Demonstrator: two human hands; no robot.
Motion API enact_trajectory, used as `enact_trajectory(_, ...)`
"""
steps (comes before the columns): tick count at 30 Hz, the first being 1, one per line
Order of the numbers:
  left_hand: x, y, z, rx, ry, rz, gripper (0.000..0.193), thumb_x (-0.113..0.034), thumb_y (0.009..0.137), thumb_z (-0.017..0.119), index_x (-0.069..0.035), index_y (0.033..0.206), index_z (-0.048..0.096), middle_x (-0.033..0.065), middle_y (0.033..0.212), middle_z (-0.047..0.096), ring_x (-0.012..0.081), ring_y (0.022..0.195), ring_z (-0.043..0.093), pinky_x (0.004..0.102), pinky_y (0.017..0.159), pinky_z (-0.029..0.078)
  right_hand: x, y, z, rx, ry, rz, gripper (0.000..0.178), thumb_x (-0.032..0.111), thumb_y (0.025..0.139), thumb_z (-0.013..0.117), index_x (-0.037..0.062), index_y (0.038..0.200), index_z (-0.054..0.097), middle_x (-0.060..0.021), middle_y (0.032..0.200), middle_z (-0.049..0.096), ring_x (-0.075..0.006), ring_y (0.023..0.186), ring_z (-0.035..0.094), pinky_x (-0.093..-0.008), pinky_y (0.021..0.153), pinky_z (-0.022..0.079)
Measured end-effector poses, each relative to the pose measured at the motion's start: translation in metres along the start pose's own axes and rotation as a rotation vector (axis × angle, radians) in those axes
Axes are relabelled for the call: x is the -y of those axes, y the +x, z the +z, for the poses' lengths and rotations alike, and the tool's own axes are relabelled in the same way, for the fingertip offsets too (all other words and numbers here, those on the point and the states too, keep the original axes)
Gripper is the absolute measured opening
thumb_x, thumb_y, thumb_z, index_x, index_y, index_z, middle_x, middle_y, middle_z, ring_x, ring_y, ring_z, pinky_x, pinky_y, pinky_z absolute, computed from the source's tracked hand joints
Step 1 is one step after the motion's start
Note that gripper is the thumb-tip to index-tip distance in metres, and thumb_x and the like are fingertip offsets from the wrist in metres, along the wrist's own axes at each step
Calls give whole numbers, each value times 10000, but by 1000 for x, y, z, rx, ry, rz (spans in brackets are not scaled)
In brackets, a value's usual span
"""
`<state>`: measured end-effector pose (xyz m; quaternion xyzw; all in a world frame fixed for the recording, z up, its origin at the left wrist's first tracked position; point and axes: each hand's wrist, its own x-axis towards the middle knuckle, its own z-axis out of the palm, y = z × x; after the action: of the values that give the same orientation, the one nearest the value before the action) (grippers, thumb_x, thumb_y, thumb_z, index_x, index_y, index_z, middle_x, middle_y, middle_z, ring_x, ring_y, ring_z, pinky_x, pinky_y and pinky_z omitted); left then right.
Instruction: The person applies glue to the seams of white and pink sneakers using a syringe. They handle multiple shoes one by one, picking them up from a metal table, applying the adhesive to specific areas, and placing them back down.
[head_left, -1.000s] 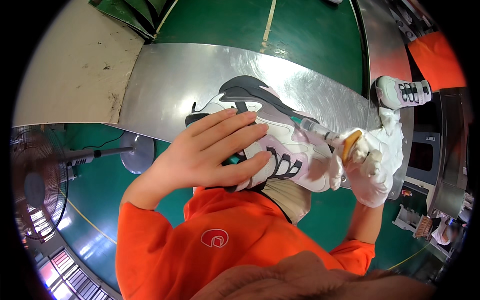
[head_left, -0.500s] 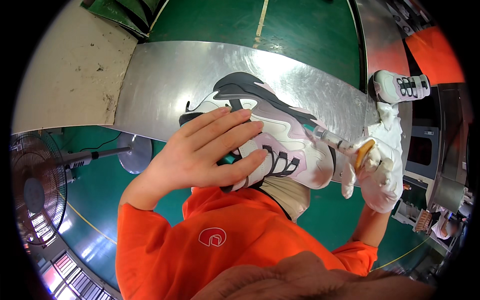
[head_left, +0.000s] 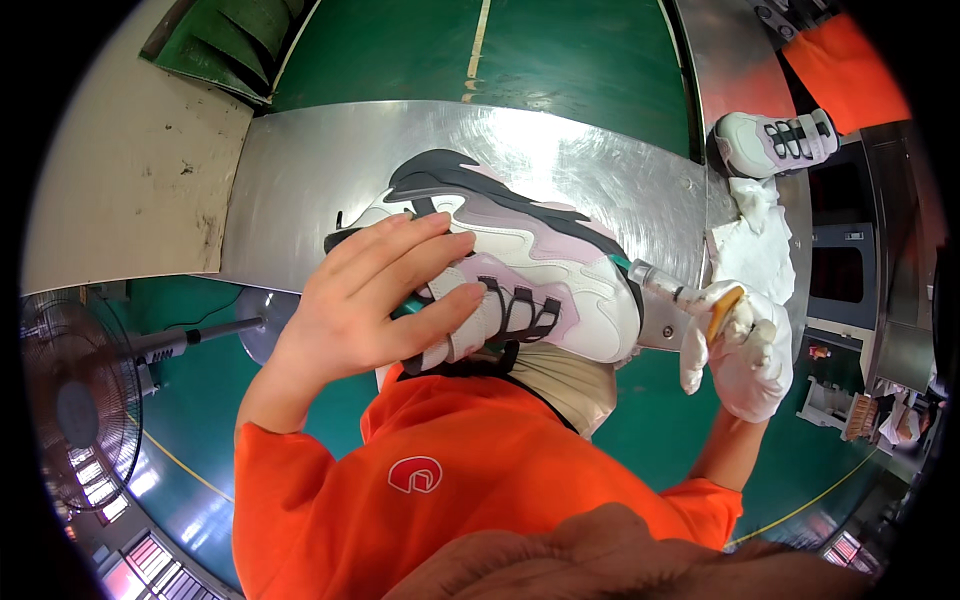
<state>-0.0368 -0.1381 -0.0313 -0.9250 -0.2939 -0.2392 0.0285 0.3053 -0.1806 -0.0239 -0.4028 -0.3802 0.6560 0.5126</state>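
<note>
Two hands meet at one shoe (head_left: 560, 245), which lies on its side over the near edge of the metal tabletop (head_left: 300, 170), its dark sole (head_left: 510, 195) turned away from the person. The left hand (head_left: 365, 290) is spread flat over the shoe's heel end, not closed round it. The white-gloved right hand (head_left: 748, 360), just beyond the shoe's toe, grasps a syringe (head_left: 655, 280) whose green tip (head_left: 620, 263) points at the sole's edge; whether it touches is too small to tell.

The tip has just moved from the side of the forefoot to near the toe, so work along that edge appears to have reached the shoe's front. Against the earlier frame, the toe is clear of the right hand, and the white cloth (head_left: 755, 250) to the shoe's right shows more fully, a second shoe (head_left: 750, 143) beside it.
</note>
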Motion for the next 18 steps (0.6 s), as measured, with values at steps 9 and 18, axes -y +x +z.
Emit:
enact_trajectory(9, -11, 7, -3, 33, 35, -48, 231, -168, 720, 688, -158, 950, 670, 94, 1104, 655, 286, 1030, 631, 387, 847, 512, -23, -21, -24, -13, 150, -70, 716, 327, 667, 785, -259, 980, 516, -107, 665, 472, -253, 514, 526, -365, 431, 462)
enact_trajectory(18, -41, -9, 5, 5, 179, -63, 299, -209, 781, 678, -119, 1055, 600, 126, 1110, 662, 311, 1014, 631, 356, 778, 484, -61, -42, -43, -64, 426, -97, 744, 287, 624, 799, -259, 1032, 499, -98, 723, 475, -260, 588, 537, -369, 521, 484)
